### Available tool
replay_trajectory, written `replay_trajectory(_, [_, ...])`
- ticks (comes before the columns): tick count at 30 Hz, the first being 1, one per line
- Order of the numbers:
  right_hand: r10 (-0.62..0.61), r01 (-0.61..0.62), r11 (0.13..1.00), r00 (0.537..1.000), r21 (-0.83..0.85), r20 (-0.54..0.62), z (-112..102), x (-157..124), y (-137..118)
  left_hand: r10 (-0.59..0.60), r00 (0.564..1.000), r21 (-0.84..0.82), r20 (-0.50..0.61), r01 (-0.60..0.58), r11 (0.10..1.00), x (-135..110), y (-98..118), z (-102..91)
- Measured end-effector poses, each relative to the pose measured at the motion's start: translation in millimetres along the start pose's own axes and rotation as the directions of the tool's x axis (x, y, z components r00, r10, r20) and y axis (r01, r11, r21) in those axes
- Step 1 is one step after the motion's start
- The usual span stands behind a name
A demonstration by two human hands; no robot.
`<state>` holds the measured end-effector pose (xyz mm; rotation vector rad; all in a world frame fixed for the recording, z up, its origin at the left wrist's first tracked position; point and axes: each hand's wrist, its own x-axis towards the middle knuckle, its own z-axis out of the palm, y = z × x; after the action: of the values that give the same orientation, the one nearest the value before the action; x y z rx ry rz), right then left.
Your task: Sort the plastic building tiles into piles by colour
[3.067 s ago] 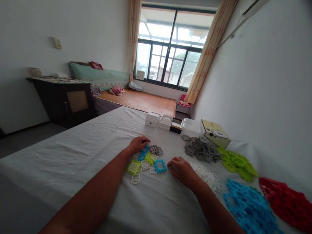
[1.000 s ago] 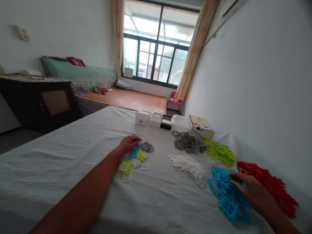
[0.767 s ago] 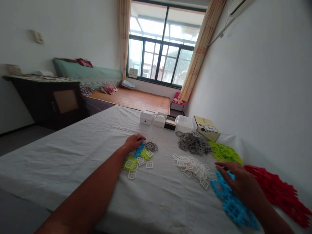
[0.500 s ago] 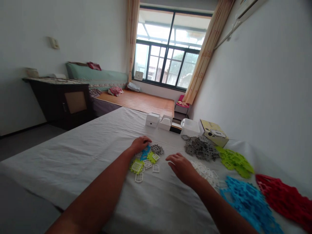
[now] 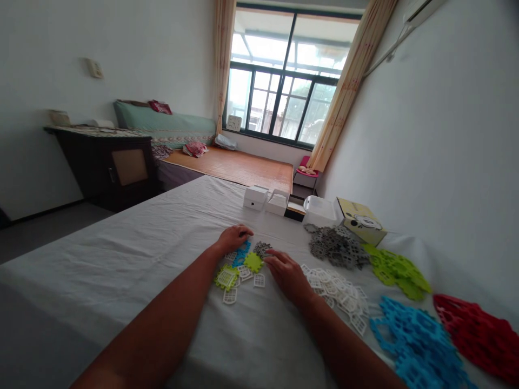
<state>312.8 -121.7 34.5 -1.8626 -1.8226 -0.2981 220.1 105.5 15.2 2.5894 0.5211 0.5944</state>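
My left hand (image 5: 235, 236) rests at the far left of a small cluster of flat plastic building pieces. Its fingers are curled, and what they hold, if anything, is hidden. Just below it lies a blue piece (image 5: 241, 254). My right hand (image 5: 286, 272) is at the cluster's right side, fingertips pinched together beside a lime-green piece (image 5: 253, 262) and a grey piece (image 5: 263, 248). What sits in that pinch is too small to make out. Nearer me are another lime-green piece (image 5: 226, 277) with a white window piece on it, and loose white window pieces (image 5: 230, 296).
To the right lie piles of white window pieces (image 5: 338, 292), grey pieces (image 5: 336, 246), lime-green pieces (image 5: 397, 270), blue pieces (image 5: 421, 346) and red pieces (image 5: 478, 335). Small boxes (image 5: 255, 198), a clear plastic container (image 5: 321, 209) and a yellow box (image 5: 360, 220) stand behind on the white cloth (image 5: 162, 248).
My right hand has moved left to the cluster, and its fingers have closed. The white window piece that lay on the upper lime-green piece no longer shows there. My left hand stays almost still.
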Motion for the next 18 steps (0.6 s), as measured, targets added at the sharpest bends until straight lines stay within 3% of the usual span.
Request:
replay_trajectory(5, [0.185,-0.185,0.983,0.982,-0.009,-0.037,-32,-5,19,-0.001,1.0,0.001,0.004,0.001,1.0,-1,4,-3.5])
replay_trajectory(9, [0.264,-0.259,0.965,0.956,-0.049,0.131,-53,-15,48,-0.019,1.0,0.0,0.006,0.019,1.0,0,3,-2.1])
replay_trajectory(11, [0.263,-0.254,0.964,0.954,-0.079,0.146,-55,-17,52,-0.017,1.0,0.002,0.004,0.017,1.0,1,1,-0.9])
replay_trajectory(14, [0.242,-0.239,0.97,0.969,-0.048,0.053,-49,-14,36,-0.007,1.0,0.004,0.006,0.007,1.0,1,-1,0.4])
replay_trajectory(18, [0.068,-0.081,0.993,0.987,0.083,0.145,-29,-10,-3,0.006,1.0,-0.004,-0.001,-0.006,1.0,1,-1,0.7])
